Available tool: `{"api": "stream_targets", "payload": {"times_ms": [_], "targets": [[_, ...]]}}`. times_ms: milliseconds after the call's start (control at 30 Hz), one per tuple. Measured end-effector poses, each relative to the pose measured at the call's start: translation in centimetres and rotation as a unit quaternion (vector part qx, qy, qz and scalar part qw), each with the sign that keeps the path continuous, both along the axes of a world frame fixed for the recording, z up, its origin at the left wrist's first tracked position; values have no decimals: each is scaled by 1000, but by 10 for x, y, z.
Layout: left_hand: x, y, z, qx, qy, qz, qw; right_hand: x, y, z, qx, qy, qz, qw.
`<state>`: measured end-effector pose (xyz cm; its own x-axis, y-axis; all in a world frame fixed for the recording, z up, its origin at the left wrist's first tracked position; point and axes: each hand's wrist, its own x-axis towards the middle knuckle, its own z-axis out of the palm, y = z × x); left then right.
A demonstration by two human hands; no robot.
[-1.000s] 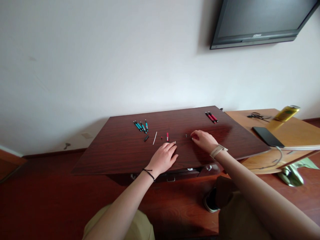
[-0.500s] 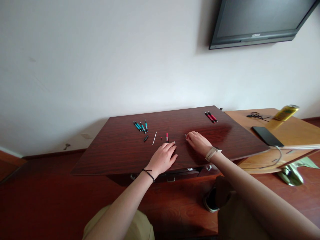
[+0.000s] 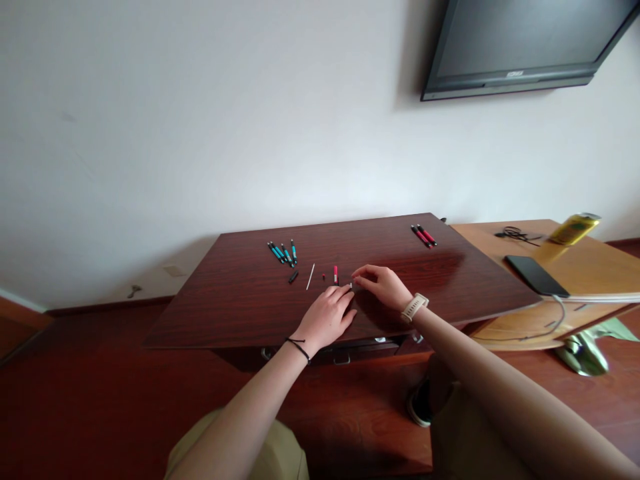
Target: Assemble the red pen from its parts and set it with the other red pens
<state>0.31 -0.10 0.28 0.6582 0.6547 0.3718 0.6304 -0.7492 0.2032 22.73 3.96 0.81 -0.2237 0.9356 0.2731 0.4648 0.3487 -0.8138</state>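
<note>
My left hand [image 3: 327, 312] lies on the dark wood table [image 3: 240, 307], fingers stretched forward and thumb apart. At its fingertips is a tiny pale piece [image 3: 351, 286], too small to name. My right hand [image 3: 385, 287] is beside it, thumb and forefinger pinched together; whatever is between them is too small to make out. Just beyond the left fingers lies a red pen barrel [image 3: 335, 272], its near end partly hidden. Left of it are a small red piece [image 3: 323, 276], a thin white refill [image 3: 311, 276] and a short black pen part [image 3: 293, 277].
Several turquoise-and-black pens [image 3: 282, 253] lie at the table's back left, red-and-black pens [image 3: 424, 235] at the back right. A lighter wood cabinet [image 3: 480, 233] on the right bears a phone [image 3: 535, 275], a black cable [image 3: 517, 233] and a yellow can [image 3: 575, 229]. A television [image 3: 515, 40] hangs above.
My right hand has moved left across the table, bringing its fingertips close to those of my left hand. The left hand and the loose pen parts have stayed in place.
</note>
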Motion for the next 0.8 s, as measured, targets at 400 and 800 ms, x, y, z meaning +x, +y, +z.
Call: {"api": "stream_targets", "payload": {"times_ms": [400,800], "targets": [[-2,0,-1,-1,9,1,1000,-6,0,-3,79,-78,-13,994],[-1,0,0,6,19,3,1000,-11,0,-7,119,-140,-7,983]]}}
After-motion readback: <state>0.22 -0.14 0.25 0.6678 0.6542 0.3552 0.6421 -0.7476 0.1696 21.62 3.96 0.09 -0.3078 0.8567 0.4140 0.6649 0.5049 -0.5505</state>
